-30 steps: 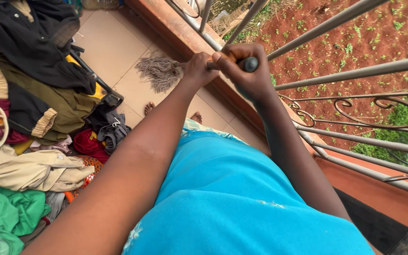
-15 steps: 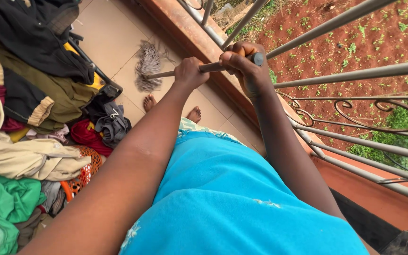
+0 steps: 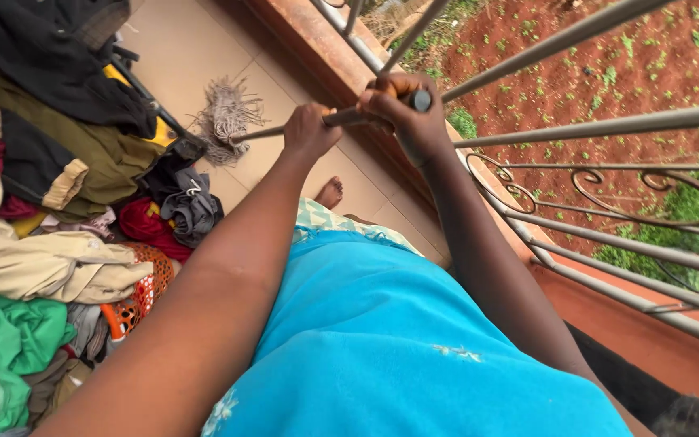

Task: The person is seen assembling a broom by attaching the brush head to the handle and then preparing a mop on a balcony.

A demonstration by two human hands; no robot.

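- Heap of mixed cloth garments (image 3: 50, 202), black, olive, cream, green and red, soft and crumpled, piled at the left on the beige tiled floor (image 3: 180, 57).
- Grey metal railing (image 3: 608, 125), straight bars with curled scrollwork, right of the hands.
- Left hand (image 3: 309, 129), arm stretched forward, clenched around the thin grey metal mop handle (image 3: 349, 117).
- Right hand (image 3: 402, 109), wrist bent, fist closed on the handle's dark upper end.
- Stringy grey mop head (image 3: 224, 117), frayed, lying on the tiles beside the garments; it has shifted leftwards since the earlier frame.
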